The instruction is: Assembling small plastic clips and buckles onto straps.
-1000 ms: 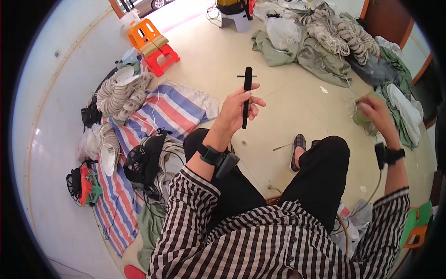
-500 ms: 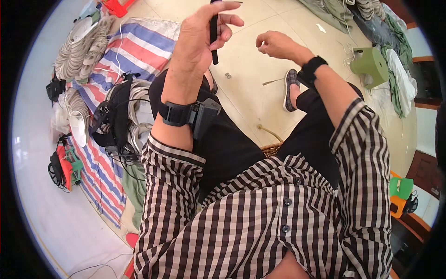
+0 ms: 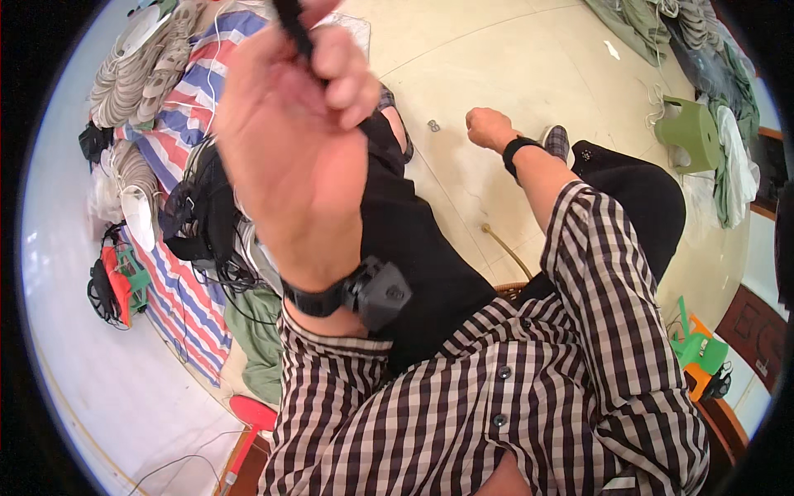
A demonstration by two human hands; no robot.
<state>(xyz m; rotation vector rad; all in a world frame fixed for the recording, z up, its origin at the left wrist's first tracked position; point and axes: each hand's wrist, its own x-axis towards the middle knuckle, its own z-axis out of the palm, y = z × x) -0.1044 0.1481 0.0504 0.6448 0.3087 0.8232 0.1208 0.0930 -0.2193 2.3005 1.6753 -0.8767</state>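
Note:
My left hand is raised close to the camera, its fingers closed around a narrow black strip-like object. The object's upper end runs out of the picture, and motion blurs the hand. Farther right and lower, over the tiled floor, my right hand is held with its fingers curled in. What those fingers hold, if anything, is hidden. A small grey looped piece lies on the floor between my hands.
Left lies a striped sheet with stacked grey-white rings and black straps and cables. A wicker basket rim shows between my legs. Right stand a green stool and a small green-and-orange chair.
My left hand has moved left and closer to the camera with the black object. My right hand has lowered slightly, and my right leg has swung outward to the right.

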